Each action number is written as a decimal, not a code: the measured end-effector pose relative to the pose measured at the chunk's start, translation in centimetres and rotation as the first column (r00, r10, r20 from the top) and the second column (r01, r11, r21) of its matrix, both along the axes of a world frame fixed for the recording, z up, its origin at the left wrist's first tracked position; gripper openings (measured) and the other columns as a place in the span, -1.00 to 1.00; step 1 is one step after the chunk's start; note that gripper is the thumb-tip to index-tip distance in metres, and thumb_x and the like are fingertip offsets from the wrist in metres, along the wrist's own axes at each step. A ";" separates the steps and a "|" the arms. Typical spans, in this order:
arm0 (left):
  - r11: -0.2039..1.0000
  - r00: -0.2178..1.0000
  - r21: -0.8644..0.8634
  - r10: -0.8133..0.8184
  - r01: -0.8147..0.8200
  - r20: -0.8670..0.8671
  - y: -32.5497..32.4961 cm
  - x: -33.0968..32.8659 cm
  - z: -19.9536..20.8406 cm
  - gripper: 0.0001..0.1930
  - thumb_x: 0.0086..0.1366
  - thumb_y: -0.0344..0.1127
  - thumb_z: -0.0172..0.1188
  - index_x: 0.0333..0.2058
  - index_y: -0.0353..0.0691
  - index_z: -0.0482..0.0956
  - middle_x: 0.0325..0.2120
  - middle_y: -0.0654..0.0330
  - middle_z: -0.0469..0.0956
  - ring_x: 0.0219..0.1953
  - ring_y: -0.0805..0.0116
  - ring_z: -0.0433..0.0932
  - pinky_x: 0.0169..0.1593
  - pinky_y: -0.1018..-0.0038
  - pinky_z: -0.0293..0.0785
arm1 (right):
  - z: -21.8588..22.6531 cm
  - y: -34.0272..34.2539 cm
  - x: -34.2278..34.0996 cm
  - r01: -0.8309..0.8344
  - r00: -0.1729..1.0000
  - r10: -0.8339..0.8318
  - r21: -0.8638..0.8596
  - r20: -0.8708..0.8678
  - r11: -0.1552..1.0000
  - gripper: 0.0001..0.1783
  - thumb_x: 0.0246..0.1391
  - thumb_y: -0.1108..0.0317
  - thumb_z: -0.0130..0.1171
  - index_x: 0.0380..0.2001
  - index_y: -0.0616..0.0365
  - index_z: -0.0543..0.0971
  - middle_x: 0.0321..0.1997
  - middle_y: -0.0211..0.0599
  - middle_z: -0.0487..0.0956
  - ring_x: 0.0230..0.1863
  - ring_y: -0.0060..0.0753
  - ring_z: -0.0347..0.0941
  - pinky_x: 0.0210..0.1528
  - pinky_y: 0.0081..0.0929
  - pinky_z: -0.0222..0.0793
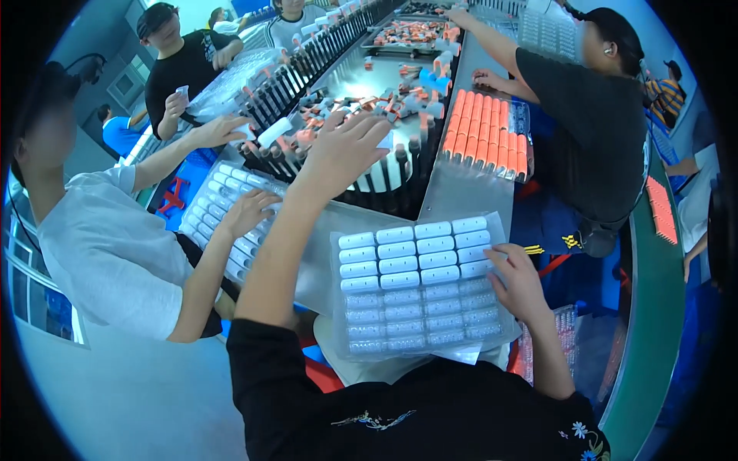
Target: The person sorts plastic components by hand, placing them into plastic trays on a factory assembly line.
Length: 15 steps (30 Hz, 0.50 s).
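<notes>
1. Around the work, a metal counter (pixel 453 192) frames a long conveyor whose rim is lined with black upright pegs (pixel 401 165); they stand between the person and a loose heap of orange and grey pieces (pixel 403 104).
2. Along the counter's right arm lies a pack of orange tubes (pixel 480 134), near a co-worker in a dark shirt (pixel 588 123).
3. At the counter's left edge, a co-worker in a white shirt (pixel 115 253) has one hand over a second tray (pixel 269 184) of white pieces; the person's left forearm hides part of that area.
4. Farther right runs a green belt (pixel 646 330), carrying more orange pieces (pixel 661 210).
5. The clear tray (pixel 403 326) lies in front of the person, its far edge over the counter's near edge, its near edge above the lap.
6. Its far half holds white pieces (pixel 397 262) in four rows of four; the near rows show clear plastic hollows. Each piece's long axis runs left to right, the right end slightly farther away.
7. The left hand (pixel 346 150) reaches over the conveyor's near end, palm down, fingers slightly spread; I cannot tell whether they hold anything.
8. The right hand (pixel 516 280) is at the tray's right edge, thumb and forefinger parted; whether its other fingers grip the rim, I cannot tell.
</notes>
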<state>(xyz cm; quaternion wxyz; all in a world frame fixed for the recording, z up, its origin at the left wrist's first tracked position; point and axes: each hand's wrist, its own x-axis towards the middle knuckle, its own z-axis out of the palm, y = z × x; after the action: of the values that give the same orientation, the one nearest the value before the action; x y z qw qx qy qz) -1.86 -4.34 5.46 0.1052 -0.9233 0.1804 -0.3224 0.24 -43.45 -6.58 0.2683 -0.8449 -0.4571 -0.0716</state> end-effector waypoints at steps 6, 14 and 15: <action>0.916 0.910 -0.279 0.173 -0.289 -0.377 2.9 2.6 -0.3 -0.56 0.42 -0.11 0.19 0.09 -0.30 0.39 -0.25 -0.20 0.65 -0.15 -0.23 0.64 -0.09 -0.01 0.53 | -2.0 0.5 0.7 0.052 0.993 -0.065 -0.131 -0.103 0.990 -0.50 0.02 0.46 0.35 0.09 0.20 0.56 0.17 -0.08 0.50 0.20 0.05 0.45 0.28 -0.15 0.36; 0.622 0.671 -0.285 0.565 -0.729 -0.480 12.7 4.4 -5.2 -0.41 0.48 0.05 0.02 0.04 -0.52 0.37 -0.24 -0.38 0.63 -0.30 -0.28 0.70 -0.15 0.00 0.64 | 0.0 3.9 3.3 -0.128 0.986 0.162 -0.415 0.048 0.901 -0.41 -0.09 0.35 0.48 0.05 0.23 0.56 0.02 -0.14 0.53 0.14 -0.08 0.46 0.20 -0.13 0.35; 0.588 0.672 -0.326 0.671 -0.740 -0.315 11.2 4.8 -5.7 -0.43 0.48 0.05 0.03 0.00 -0.51 0.40 -0.24 -0.38 0.63 -0.26 -0.27 0.70 -0.15 -0.01 0.64 | -0.4 4.0 3.8 -0.117 0.988 0.146 -0.418 0.038 0.901 -0.41 -0.09 0.35 0.48 0.05 0.23 0.56 0.02 -0.14 0.53 0.14 -0.08 0.46 0.20 -0.13 0.35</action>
<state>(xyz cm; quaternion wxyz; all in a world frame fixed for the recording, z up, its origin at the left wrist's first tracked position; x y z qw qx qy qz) 2.98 6.91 -0.25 0.0048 -0.9397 -0.2692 -0.2109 4.05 -39.44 -6.97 0.0711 -0.8468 -0.5269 0.0163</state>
